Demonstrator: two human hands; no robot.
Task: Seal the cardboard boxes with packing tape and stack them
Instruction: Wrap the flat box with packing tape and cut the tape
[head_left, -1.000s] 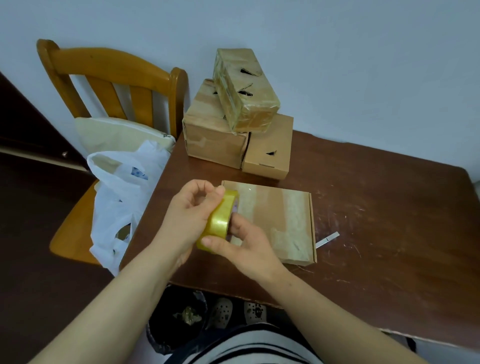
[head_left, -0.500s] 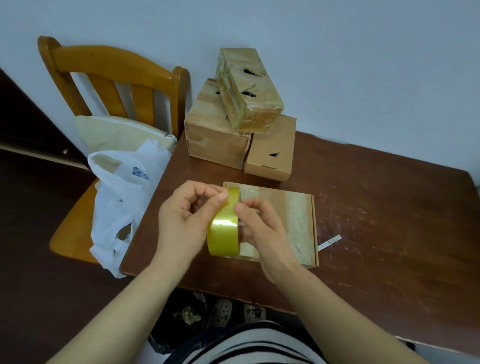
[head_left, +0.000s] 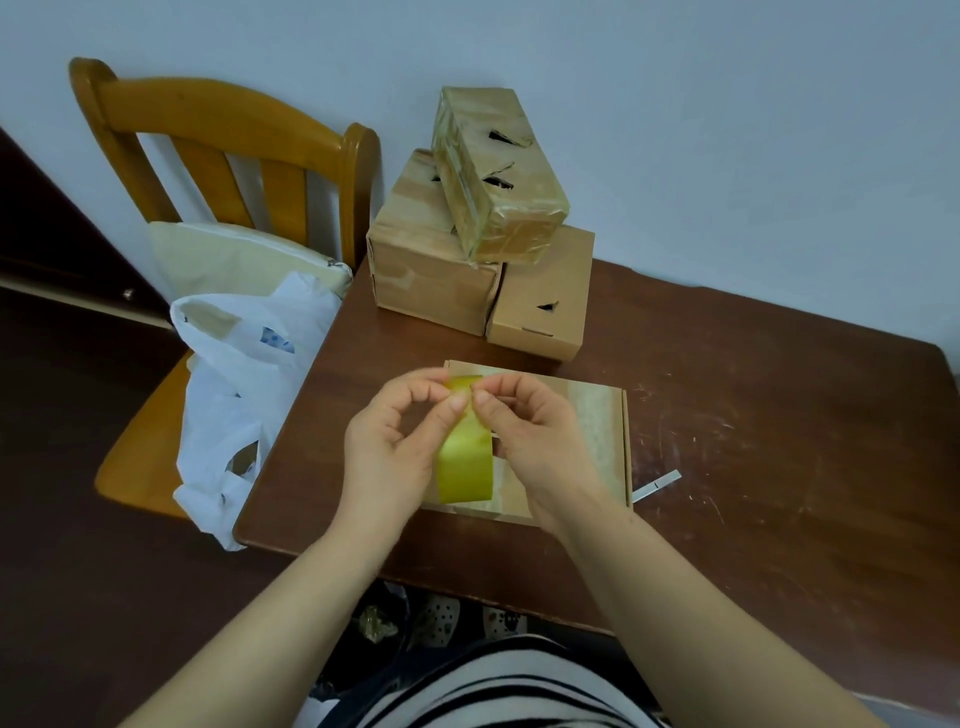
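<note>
A yellow roll of packing tape (head_left: 464, 462) stands on edge between my two hands, just above a flat cardboard box (head_left: 597, 426) on the brown table (head_left: 779, 441). My left hand (head_left: 395, 447) grips the roll from the left, thumb at its top rim. My right hand (head_left: 535, 441) holds it from the right, thumb and fingers pinching at the top of the roll. Three taped boxes (head_left: 467, 228) are piled at the table's far edge, one lying across the other two.
A wooden chair (head_left: 218, 156) stands left of the table with a cream cloth bag (head_left: 234, 260) and a white plastic bag (head_left: 244, 384) on its seat. A small white strip (head_left: 655, 486) lies right of the flat box. A wall runs behind.
The tape roll has turned from side-on to face-on and risen slightly. Both thumbs have come together at its top rim.
</note>
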